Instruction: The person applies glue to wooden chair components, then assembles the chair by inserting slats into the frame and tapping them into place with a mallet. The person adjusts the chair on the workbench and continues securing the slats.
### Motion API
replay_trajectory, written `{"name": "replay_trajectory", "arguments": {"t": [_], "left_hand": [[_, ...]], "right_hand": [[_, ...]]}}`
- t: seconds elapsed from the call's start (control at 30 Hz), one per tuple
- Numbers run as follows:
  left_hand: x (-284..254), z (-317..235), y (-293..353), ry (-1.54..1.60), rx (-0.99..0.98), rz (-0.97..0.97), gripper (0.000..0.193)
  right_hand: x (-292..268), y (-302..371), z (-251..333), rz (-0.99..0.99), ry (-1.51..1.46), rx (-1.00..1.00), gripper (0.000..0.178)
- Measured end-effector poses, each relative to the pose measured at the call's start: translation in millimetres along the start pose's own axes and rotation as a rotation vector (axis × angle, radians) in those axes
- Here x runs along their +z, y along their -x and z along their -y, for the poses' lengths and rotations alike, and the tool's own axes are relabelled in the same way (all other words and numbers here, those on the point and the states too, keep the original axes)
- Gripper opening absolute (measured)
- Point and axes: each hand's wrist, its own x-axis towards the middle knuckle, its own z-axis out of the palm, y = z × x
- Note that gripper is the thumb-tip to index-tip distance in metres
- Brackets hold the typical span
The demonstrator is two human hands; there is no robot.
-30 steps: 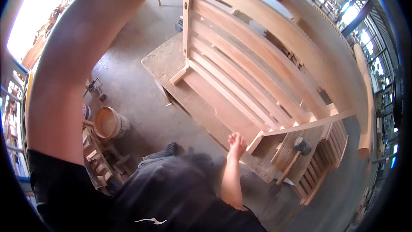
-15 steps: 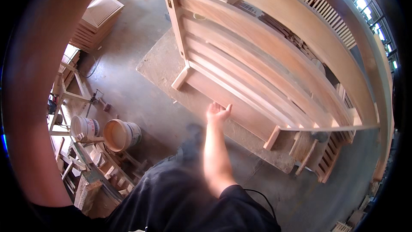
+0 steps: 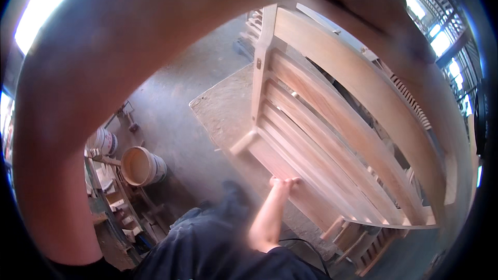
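Note:
A large pale wooden frame with long slats and an end post stands tilted in front of me. My right hand is at the frame's near lower board, its fingers curled over the edge. My left arm arches very close across the left and top of the view. At its end, my left hand is a blurred shape at the upper right, in front of the frame's top rail. Its fingers are too smeared to read, and nothing held shows.
A flat dusty board lies on the concrete floor under the frame. Two buckets stand to the left, beside a rack of wood offcuts. A smaller slatted wooden piece sits at the lower right. A dark cable runs near my right arm.
My right hand, open with its palm up before, has closed at the lower board's edge. My left arm has swung over the top of the view. The whole view has shifted.

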Motion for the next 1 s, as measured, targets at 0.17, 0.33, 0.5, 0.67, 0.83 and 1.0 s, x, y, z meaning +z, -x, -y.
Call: {"name": "replay_trajectory", "arguments": {"t": [0.17, 0.33, 0.5, 0.67, 0.83, 1.0], "left_hand": [[-14, -6, 68, -0.011, -0.072, -0.076, 0.069], [-39, -47, 207, -0.052, -0.251, -0.154, 0.066], [-64, -150, 400, -0.094, -0.531, -0.247, 0.062], [-77, -322, 608, -0.131, -0.906, -0.367, 0.059], [-64, -504, 751, -0.188, -1.322, -0.532, 0.056], [-36, -665, 826, -0.226, -1.741, -0.728, 0.053]], "right_hand": [[26, 49, 69, 0.268, 0.262, -0.269, 0.063], [66, 143, 68, 0.608, 0.443, -0.406, 0.066], [79, 260, 2, 0.96, 0.583, -0.369, 0.069], [29, 388, -138, 1.266, 0.711, -0.124, 0.072], [-55, 511, -292, 1.493, 0.799, 0.233, 0.076], [-176, 611, -409, 1.588, 0.869, 0.596, 0.072]]}}
